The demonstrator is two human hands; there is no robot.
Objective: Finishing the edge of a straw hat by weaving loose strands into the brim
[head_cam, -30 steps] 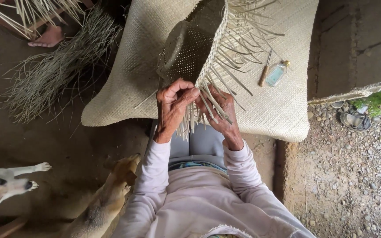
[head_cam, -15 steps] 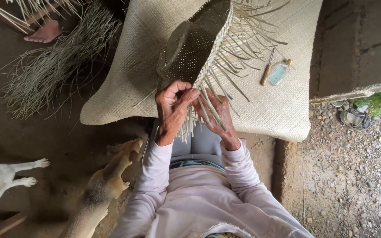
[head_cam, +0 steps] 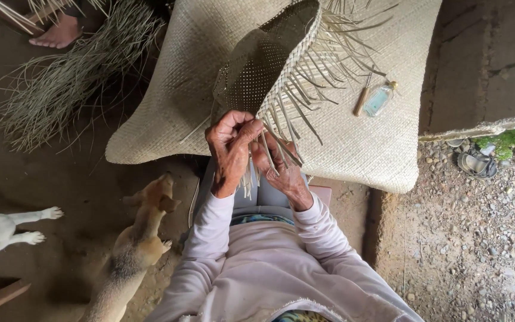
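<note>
Straw strips (head_cam: 272,152) are pinched between the fingers (head_cam: 247,128) of my left hand (head_cam: 229,149), which is curled closed around them. My right hand (head_cam: 284,173) lies just beside it, its fingers closed on more of the loose strips from below. These strips hang from the braided rim of the half-woven basket (head_cam: 266,59), which rises tilted above my hands, its open end fringed with loose ends. Under it lies a large woven mat (head_cam: 377,143) on the floor. Near the mat's right edge rest a small clear bottle (head_cam: 379,99) and a wooden-handled tool (head_cam: 362,100), side by side. Left of my knees stands a tan dog (head_cam: 135,244); a heap of dry grass (head_cam: 61,83) lies beyond the mat's left edge.
</note>
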